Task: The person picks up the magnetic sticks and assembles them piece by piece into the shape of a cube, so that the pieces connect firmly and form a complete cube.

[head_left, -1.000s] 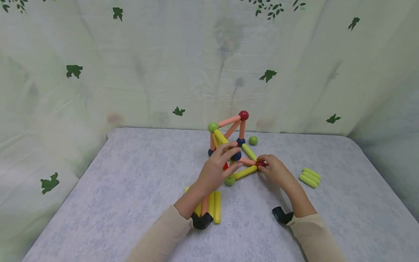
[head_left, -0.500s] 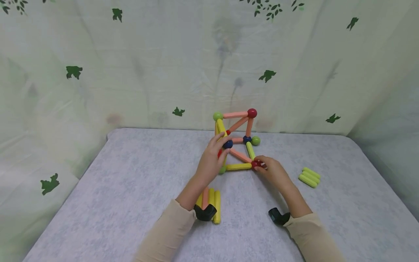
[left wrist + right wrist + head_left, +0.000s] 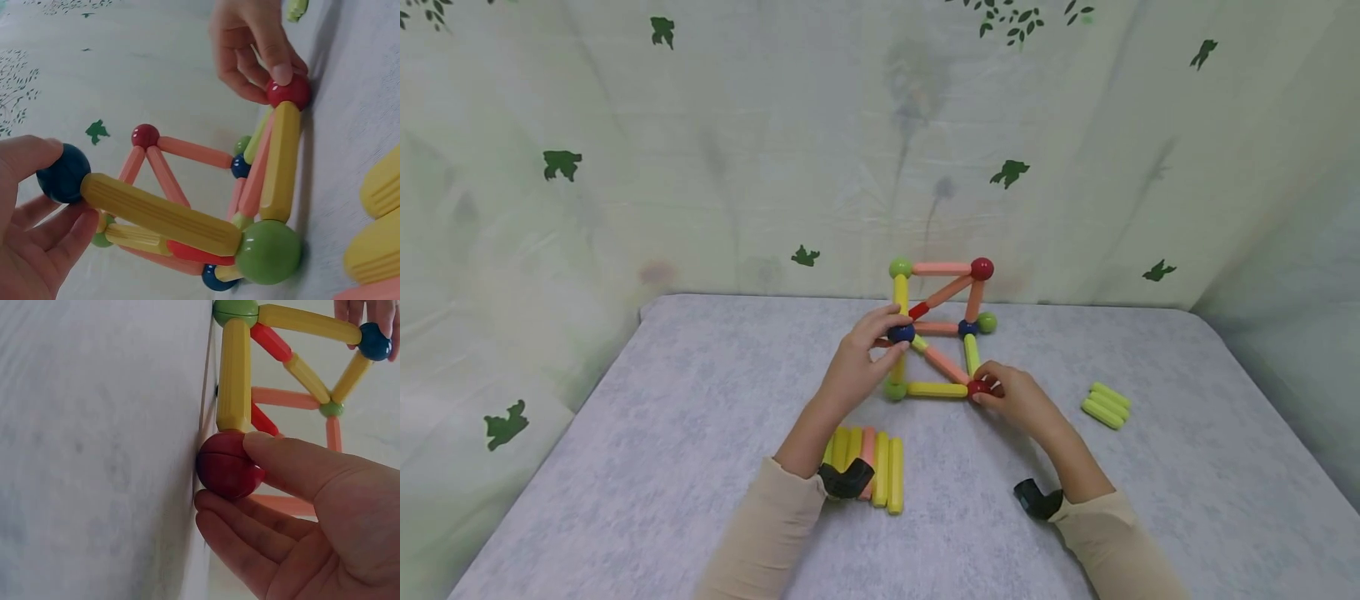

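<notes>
A frame of magnetic rods and balls (image 3: 940, 329) stands on the grey table (image 3: 700, 400). My left hand (image 3: 857, 362) pinches a dark blue ball (image 3: 901, 333) (image 3: 62, 174) at a raised front corner, where a yellow rod (image 3: 159, 212) runs down to a green ball (image 3: 894, 389) (image 3: 269, 251). My right hand (image 3: 1015, 396) pinches the red ball (image 3: 977, 387) (image 3: 228, 464) at the front right corner, on the table. A yellow rod (image 3: 936, 389) (image 3: 234, 375) joins the red and green balls. Pink rods meet at a red ball (image 3: 981, 268) on top.
A row of loose yellow and pink rods (image 3: 872, 467) lies near my left wrist. Three light green rods (image 3: 1107, 406) lie at the right. A patterned curtain (image 3: 775, 142) hangs behind the table. A green ball (image 3: 987, 322) sits at the frame's far side.
The frame has been pulled upright and squared up. My left hand moved left and up with the blue ball. My right hand stayed on the red ball.
</notes>
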A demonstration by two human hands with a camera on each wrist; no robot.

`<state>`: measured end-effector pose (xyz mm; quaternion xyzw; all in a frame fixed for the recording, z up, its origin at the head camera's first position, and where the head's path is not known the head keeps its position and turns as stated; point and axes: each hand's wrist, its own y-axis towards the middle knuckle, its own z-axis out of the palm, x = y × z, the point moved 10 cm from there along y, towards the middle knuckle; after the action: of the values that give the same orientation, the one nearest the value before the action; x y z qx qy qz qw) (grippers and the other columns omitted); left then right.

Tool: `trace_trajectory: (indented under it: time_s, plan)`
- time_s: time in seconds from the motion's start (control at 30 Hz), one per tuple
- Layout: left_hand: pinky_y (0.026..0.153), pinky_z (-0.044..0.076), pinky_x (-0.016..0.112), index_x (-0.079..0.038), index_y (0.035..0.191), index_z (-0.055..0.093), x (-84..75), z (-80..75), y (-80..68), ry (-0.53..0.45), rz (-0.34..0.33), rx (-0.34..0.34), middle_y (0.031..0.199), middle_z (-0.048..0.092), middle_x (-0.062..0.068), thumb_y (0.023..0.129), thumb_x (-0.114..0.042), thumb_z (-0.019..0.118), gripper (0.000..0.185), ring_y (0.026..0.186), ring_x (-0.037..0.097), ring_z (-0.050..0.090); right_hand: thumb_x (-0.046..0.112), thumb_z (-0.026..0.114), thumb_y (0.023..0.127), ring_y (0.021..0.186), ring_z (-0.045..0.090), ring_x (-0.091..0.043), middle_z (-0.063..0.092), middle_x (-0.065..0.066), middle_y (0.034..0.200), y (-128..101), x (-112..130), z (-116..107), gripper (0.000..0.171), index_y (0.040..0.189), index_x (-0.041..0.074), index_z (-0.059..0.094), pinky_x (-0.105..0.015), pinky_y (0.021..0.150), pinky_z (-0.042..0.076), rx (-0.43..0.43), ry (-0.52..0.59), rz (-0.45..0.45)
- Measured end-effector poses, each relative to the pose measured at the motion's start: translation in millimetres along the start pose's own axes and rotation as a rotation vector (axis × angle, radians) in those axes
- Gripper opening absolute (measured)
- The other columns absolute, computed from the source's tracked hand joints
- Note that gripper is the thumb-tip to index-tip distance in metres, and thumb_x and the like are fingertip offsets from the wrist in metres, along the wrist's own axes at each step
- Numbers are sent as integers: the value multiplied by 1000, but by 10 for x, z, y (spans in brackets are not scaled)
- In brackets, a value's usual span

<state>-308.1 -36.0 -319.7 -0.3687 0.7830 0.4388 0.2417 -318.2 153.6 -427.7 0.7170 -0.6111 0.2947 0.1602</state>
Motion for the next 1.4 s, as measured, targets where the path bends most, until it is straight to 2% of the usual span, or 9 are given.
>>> trace_trajectory:
  time_s: [0.43, 0.57, 0.63, 0.73, 0.87, 0.93, 1.17, 1.27, 1.4]
  plan:
    - [83, 45, 32, -7, 110, 60, 115, -196, -25, -44, -72, 47, 128, 43, 8, 84, -9, 63, 26, 105, 21, 50, 19, 65, 83, 92, 54, -21, 57, -6, 105, -59, 239, 70, 34, 115, 10, 56, -37, 76, 47, -39, -7, -126]
    - [83, 46, 36, -5, 111, 59, 105, -205, -33, -90, -89, 66, 129, 42, 10, 85, -9, 62, 26, 103, 22, 50, 17, 67, 82, 99, 51, -25, 52, -8, 114, -232, 474, 21, 41, 120, 10, 53, -42, 82, 45, -54, -7, -279]
    - [83, 45, 40, -2, 113, 58, 9, -225, -39, -103, -91, 77, 129, 41, 14, 86, -6, 61, 28, 103, 26, 50, 14, 68, 81, 103, 49, -23, 52, -4, 115, -361, 676, 93, 40, 119, 10, 54, -41, 86, 43, 2, -6, -388]
    - [83, 45, 40, -2, 116, 56, 14, -227, -40, -103, -90, 91, 130, 40, 14, 86, -7, 60, 30, 104, 26, 50, 10, 68, 81, 107, 47, -17, 52, 2, 116, -581, 985, 354, 38, 116, 11, 56, -38, 90, 40, 161, -42, -555]
    - [83, 46, 34, -9, 117, 56, 174, -207, -31, -91, -84, 91, 130, 40, 6, 87, -11, 61, 31, 104, 20, 50, 13, 68, 81, 112, 43, -14, 50, 5, 121, -790, 1197, 765, 35, 114, 19, 58, -35, 94, 36, 353, -165, -690]
    - [83, 45, 34, -9, 117, 56, 178, -204, -30, -96, -84, 93, 131, 40, 6, 87, -11, 60, 31, 104, 21, 50, 12, 68, 80, 113, 43, -15, 50, 4, 122, -830, 1230, 882, 35, 112, 22, 60, -35, 94, 35, 382, -224, -726]
    - [84, 44, 39, -4, 118, 54, 156, -191, -30, -130, -105, 110, 132, 37, 11, 87, -7, 59, 32, 104, 25, 50, 8, 66, 81, 100, 47, -16, 55, 4, 107, -793, 1290, 915, 24, 100, 23, 67, -31, 87, 40, 248, -413, -772]
    - [85, 44, 43, 1, 118, 53, 9, -229, -42, -136, -104, 112, 132, 37, 17, 87, -2, 57, 32, 105, 30, 49, 13, 68, 81, 93, 47, -16, 56, 5, 100, -743, 1271, 874, 18, 96, 24, 69, -29, 82, 41, 203, -484, -751]
    - [85, 43, 43, 4, 118, 52, -168, -275, -55, -127, -111, 120, 131, 37, 20, 87, 0, 56, 31, 106, 32, 48, 17, 71, 78, 89, 50, -13, 58, 6, 95, -653, 1214, 725, 18, 96, 19, 67, -29, 81, 42, 215, -421, -685]
